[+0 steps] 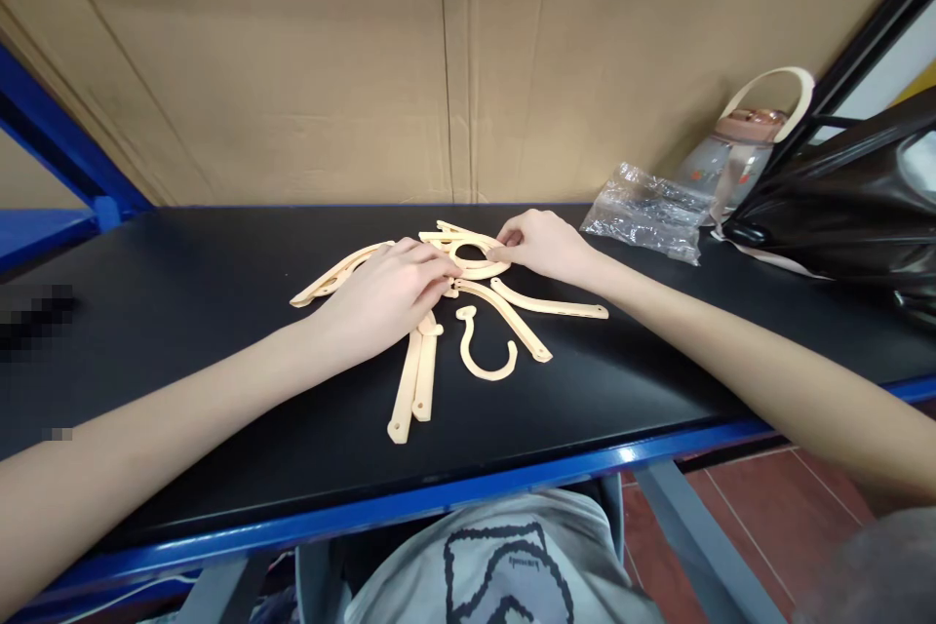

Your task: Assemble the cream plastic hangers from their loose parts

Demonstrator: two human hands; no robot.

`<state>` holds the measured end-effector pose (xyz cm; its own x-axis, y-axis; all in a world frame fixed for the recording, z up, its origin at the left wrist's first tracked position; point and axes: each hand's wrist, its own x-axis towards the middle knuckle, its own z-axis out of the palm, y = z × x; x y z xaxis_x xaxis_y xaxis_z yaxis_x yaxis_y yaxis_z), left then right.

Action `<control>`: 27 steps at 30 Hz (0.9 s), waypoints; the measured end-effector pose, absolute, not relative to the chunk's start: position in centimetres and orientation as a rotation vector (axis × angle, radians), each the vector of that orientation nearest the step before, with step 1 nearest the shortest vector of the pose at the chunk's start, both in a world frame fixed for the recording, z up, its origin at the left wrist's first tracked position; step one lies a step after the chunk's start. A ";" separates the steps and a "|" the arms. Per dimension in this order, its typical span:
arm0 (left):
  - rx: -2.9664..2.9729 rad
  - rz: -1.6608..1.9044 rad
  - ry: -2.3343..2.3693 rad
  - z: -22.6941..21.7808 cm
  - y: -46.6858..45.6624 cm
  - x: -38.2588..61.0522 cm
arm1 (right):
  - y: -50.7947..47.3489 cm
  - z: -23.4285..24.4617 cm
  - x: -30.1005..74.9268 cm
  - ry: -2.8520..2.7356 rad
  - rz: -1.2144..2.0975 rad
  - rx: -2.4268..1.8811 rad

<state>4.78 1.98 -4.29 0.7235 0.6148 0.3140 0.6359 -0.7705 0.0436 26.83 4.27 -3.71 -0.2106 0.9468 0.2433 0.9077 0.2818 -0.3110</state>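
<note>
Cream plastic folding-hanger pieces lie in a loose cluster on the black tabletop (241, 409). My right hand (545, 244) pinches the right end of a curved hanger piece (479, 271) at the back of the cluster. My left hand (387, 297) is bent over the pieces, fingertips closed together near that piece's left end; what they grip is hidden. Partly under the left hand lies a hanger arm (329, 278). In front are two straight arms (413, 390) side by side, a loose hook (487, 370), and two slightly curved arms (512, 322) (556, 307).
A crumpled clear plastic bag (643, 214) lies at the back right, beside a bottle (731, 161) with a loop handle. A black bag (848, 205) stands at the right edge. Cardboard (292, 68) walls off the back. A blue rail (512, 497) runs along the front edge.
</note>
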 end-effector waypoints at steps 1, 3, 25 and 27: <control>-2.857 -0.484 -1.043 -4.2 1.8 4.8 | 4.4 -3.6 26.9 -2.124 0.210 -1.673; -2.851 -0.465 -1.066 -4.1 1.6 4.8 | 4.6 -3.5 27.1 -2.012 0.381 -1.647; -3.122 -2.064 -2.085 -1.0 0.8 4.7 | -1.0 -1.8 24.2 -1.684 1.362 -1.074; -3.161 -1.991 -2.086 -1.2 0.4 5.1 | -1.0 -1.7 24.4 -1.786 1.053 -1.159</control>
